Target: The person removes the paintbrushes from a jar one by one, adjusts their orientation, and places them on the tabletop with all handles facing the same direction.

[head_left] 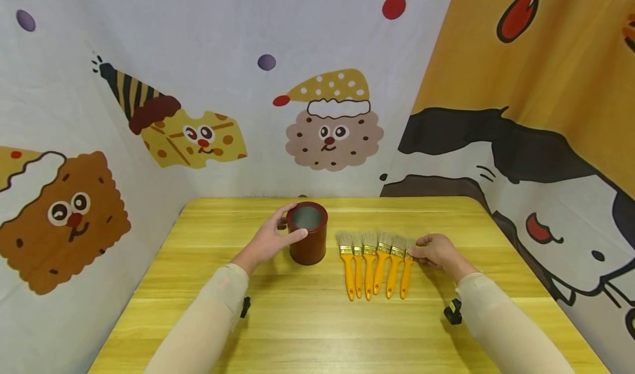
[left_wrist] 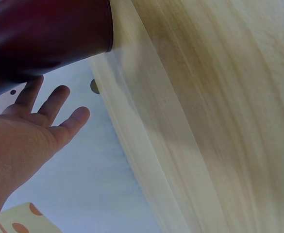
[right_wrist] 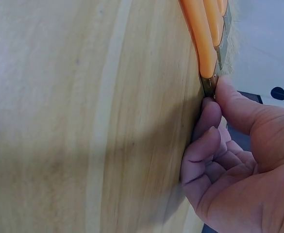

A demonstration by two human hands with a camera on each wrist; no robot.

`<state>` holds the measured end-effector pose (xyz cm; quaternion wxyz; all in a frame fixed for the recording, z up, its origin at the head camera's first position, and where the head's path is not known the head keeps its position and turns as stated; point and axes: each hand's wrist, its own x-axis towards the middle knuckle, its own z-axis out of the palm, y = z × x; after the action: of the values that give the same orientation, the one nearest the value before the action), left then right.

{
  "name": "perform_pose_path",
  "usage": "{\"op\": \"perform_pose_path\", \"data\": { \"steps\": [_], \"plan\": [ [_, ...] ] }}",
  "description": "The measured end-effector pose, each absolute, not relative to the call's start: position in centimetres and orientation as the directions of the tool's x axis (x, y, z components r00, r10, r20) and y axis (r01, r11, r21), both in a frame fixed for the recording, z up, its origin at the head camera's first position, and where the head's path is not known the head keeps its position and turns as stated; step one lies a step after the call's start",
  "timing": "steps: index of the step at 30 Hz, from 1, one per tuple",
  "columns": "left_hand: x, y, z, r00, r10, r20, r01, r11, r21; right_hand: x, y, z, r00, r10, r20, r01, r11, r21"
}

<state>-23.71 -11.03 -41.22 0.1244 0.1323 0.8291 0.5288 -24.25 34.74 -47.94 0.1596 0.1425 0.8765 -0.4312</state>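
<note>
A dark red, open-topped cylindrical holder point(head_left: 307, 247) stands upright on the table, left of the brushes. My left hand point(head_left: 270, 237) holds it near the rim, thumb on the near side and index finger at the back; in the left wrist view the other fingers point(left_wrist: 54, 104) spread beside its wall. Several paintbrushes with orange handles point(head_left: 369, 266) lie side by side, bristles pointing away from me. At the right end of the row, my right hand point(head_left: 439, 251) pinches the last paintbrush point(head_left: 407, 272) at its metal band, between thumb and forefinger. This brush still lies along the tabletop.
The yellow wood-grain table point(head_left: 307, 335) ends at a back edge against a white cloth point(head_left: 228, 43) printed with cartoon figures. Cloth also hangs along the left and right sides. A small black device point(head_left: 453, 311) sits at my right wrist.
</note>
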Motion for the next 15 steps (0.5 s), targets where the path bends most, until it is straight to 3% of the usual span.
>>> {"op": "perform_pose_path", "data": {
  "steps": [10, 15],
  "plan": [
    [-26.0, -11.3, -44.5, -0.944, 0.328, -0.029, 0.120, 0.424, 0.898, -24.4, 34.9, -48.1, -0.912, 0.121, -0.392, 0.384, 0.590, -0.710],
    [-26.1, -11.5, -44.3, -0.946, 0.323, -0.032, 0.122, 0.445, 0.887, -24.4, 34.8, -48.2, -0.914, 0.115, -0.389, 0.378, 0.592, -0.712]
  ]
}}
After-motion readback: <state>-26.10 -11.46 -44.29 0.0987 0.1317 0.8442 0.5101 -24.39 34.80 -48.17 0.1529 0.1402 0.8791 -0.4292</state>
